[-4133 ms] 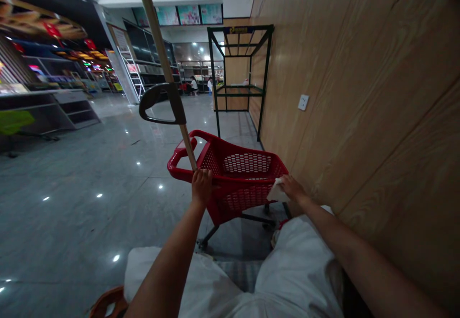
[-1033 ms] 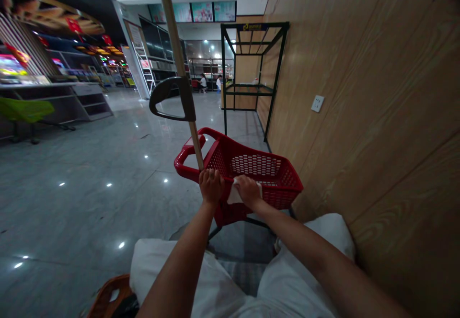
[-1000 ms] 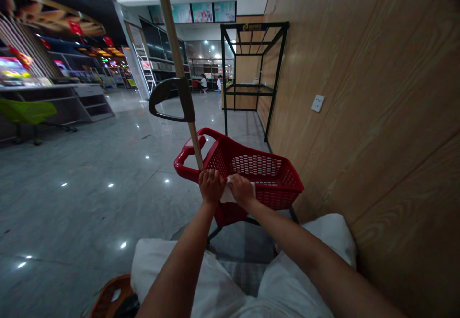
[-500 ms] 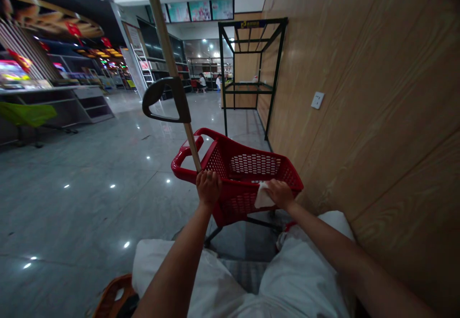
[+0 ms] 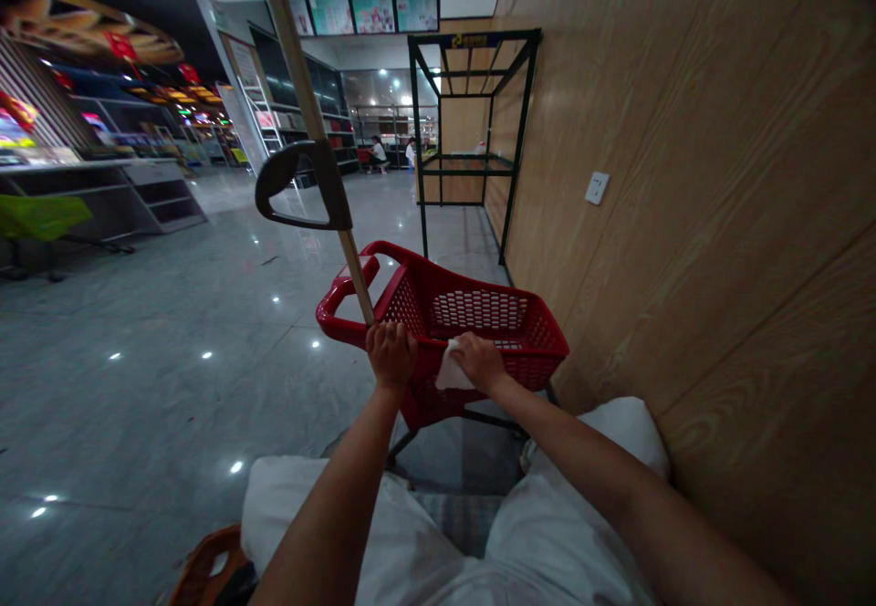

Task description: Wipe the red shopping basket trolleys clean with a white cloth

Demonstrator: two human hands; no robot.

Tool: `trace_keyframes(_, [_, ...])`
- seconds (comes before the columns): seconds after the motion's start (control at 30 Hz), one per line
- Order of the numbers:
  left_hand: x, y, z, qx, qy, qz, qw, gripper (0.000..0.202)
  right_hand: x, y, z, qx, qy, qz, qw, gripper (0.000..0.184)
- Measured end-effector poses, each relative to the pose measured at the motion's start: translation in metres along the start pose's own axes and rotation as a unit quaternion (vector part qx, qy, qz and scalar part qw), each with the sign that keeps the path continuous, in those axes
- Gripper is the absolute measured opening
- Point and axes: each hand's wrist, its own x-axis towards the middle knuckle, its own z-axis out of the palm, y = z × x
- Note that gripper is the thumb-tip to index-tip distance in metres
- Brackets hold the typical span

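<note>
A small red plastic shopping cart (image 5: 472,314) with perforated walls stands side-on in front of my knees, its handle to the left. My left hand (image 5: 391,353) is closed around its near rim, close to the handle end. Right above those fingers rises a wooden pole (image 5: 301,67) bearing a dark looped grip (image 5: 305,184); its lower end is hidden behind my hand. Around a white cloth (image 5: 453,369) my right hand (image 5: 481,360) is closed, pressing it on the same rim near the middle. Part of the cloth hangs down the outer side.
A wood-panelled wall (image 5: 650,131) with a socket (image 5: 597,188) runs along the right. Ahead stands a dark metal frame rack (image 5: 510,168). An orange basket (image 5: 209,569) sits at lower left, a green cart (image 5: 45,215) farther left. People (image 5: 378,154) are far back.
My right hand has slid left along the cart's rim with the cloth, coming closer to my left hand. My left hand keeps its hold. The view has turned slightly right.
</note>
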Motion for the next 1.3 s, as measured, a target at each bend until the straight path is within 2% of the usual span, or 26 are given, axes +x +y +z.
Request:
trace_keyframes(0.07, [0.000,-0.002,0.000,0.015,0.007,0.009,1.000,0.016,0.019,-0.036,-0.004,0.004,0.003,-0.014,1.000,0.035])
trace_keyframes(0.13, [-0.001,-0.004,0.001,0.027,0.008,0.018,0.999,0.016,0.031,-0.059,-0.005,0.005,0.009,-0.024,1.000,0.035])
trace_keyframes(0.23, [-0.002,-0.007,0.001,0.029,0.004,0.030,0.999,0.016,0.035,-0.065,-0.004,0.004,0.013,-0.025,1.000,0.034])
trace_keyframes(0.37, [-0.003,-0.008,0.001,0.008,0.001,0.033,0.999,0.016,0.017,-0.032,0.003,-0.013,0.014,-0.019,1.000,0.031])
trace_keyframes(0.63, [-0.003,-0.007,0.002,-0.023,-0.012,0.015,1.000,0.016,-0.040,0.082,0.005,-0.076,0.009,-0.011,0.997,0.028])
trace_keyframes(0.7, [-0.003,-0.005,0.002,-0.016,-0.011,0.014,1.000,0.016,-0.048,0.099,0.006,-0.085,0.007,-0.008,0.996,0.028])
trace_keyframes(0.77, [-0.002,-0.004,0.002,-0.009,-0.008,0.011,1.000,0.014,-0.053,0.104,0.007,-0.097,0.013,0.014,0.995,0.027])
trace_keyframes(0.83, [-0.002,-0.002,0.002,-0.003,-0.007,0.004,1.000,0.014,-0.052,0.097,0.010,-0.106,0.023,0.049,0.993,0.026])
trace_keyframes(0.9, [-0.001,-0.001,0.003,-0.003,-0.006,0.003,1.000,0.014,-0.045,0.079,0.011,-0.102,0.031,0.062,0.992,0.026])
trace_keyframes(1.07, [0.002,0.002,0.006,-0.002,-0.004,0.004,1.000,0.015,-0.010,0.016,0.009,-0.043,0.039,0.012,0.998,0.030])
trace_keyframes(1.13, [0.004,0.000,0.008,0.002,-0.010,0.012,1.000,0.014,0.003,-0.001,0.008,-0.029,0.038,0.010,0.999,0.030])
trace_keyframes(1.2, [0.006,-0.005,0.010,0.003,-0.020,0.025,0.999,0.015,0.010,-0.004,0.009,-0.030,0.025,0.005,0.999,0.026])
trace_keyframes(1.3, [0.011,-0.019,0.015,-0.008,-0.027,0.046,0.999,0.017,0.003,0.019,0.011,-0.049,0.001,-0.010,0.999,0.024])
